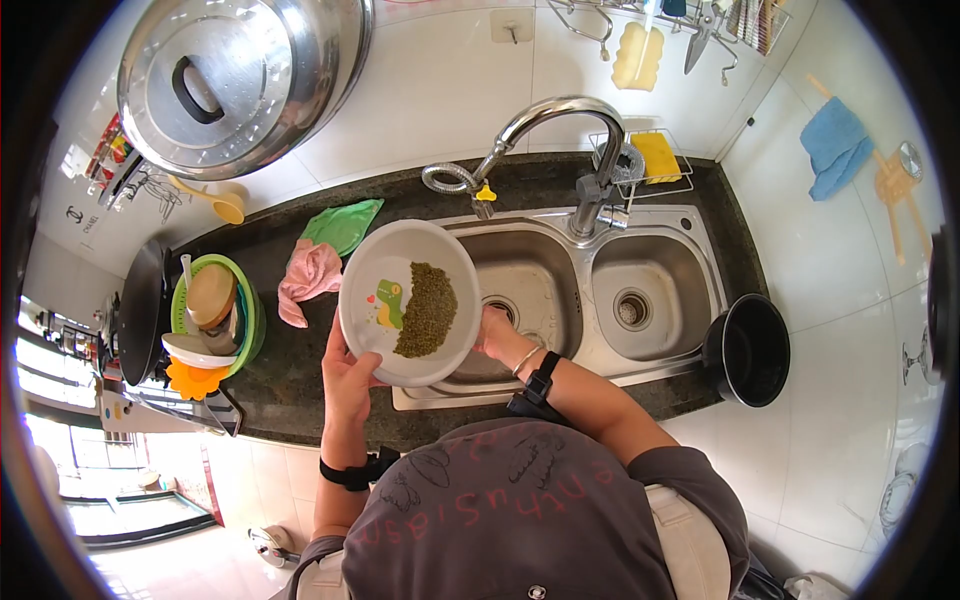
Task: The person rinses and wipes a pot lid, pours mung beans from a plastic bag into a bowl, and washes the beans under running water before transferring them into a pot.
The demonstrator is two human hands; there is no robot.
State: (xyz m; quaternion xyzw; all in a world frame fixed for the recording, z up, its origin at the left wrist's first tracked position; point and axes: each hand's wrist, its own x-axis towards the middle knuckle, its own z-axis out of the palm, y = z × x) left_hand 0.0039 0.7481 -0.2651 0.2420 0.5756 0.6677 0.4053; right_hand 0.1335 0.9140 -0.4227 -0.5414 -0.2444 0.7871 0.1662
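Observation:
A white bowl (385, 258) with a green cartoon dinosaur print is held up over the left edge of the sink. Small green grains that look like mung beans (430, 315) lie heaped on the right side of its bottom. My left hand (350, 378) grips the near left rim, thumb on top. On the right side, my right hand (495, 332) holds the rim, its fingers partly hidden by the bowl. Behind the bowl is the left basin of the steel sink (555, 290).
A curved faucet (545, 108) rises behind the sink. Pink cloth (308, 275) and green cloth (343, 226) lie left of the bowl. A green basket (250, 300) of dishes stands farther left. At the right edge sits a black pot (750, 350). A large lidded steel pot (240, 80) is upper left.

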